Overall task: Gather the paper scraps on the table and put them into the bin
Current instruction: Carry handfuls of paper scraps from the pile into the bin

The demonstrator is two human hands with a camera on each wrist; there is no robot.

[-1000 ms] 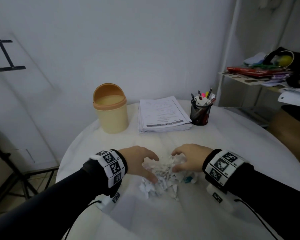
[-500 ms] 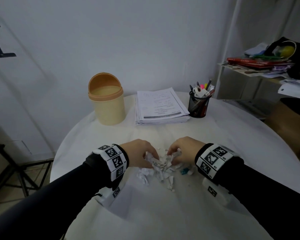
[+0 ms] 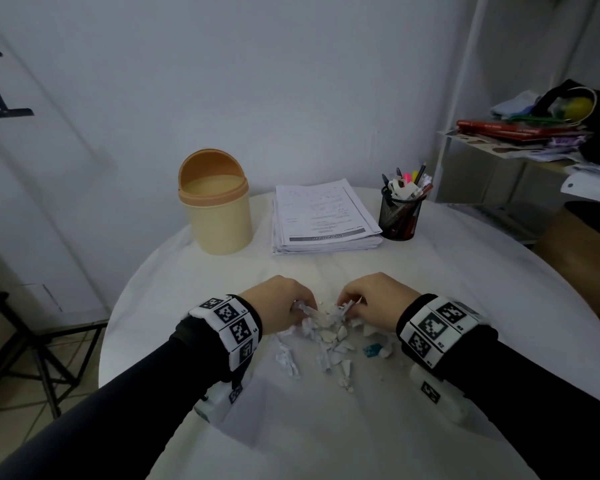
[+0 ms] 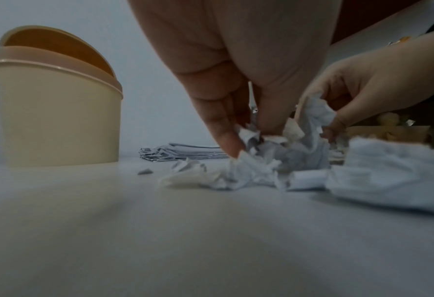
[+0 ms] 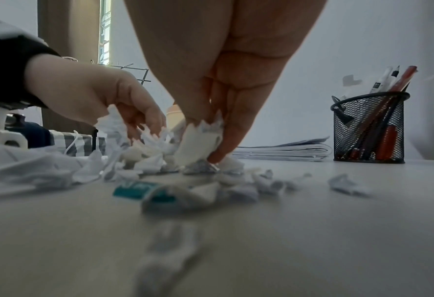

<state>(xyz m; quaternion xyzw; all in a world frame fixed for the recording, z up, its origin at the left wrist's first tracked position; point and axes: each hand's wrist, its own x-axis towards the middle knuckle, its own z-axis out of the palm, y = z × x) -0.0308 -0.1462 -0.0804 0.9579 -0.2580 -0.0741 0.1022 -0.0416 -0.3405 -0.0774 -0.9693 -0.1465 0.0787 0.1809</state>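
Your left hand and right hand both clutch torn white paper scraps mid-table, with the cream lidded plastic bin ahead-left, nearer your left.

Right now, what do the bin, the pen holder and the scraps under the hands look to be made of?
The bin looks like smooth matte plastic: cream body, tan moulded rim and swing lid. The pen holder is black wire mesh, probably metal, since the pens show through it. The paper scraps are thin white paper, torn and crumpled, a few printed; one teal piece could be coated paper.
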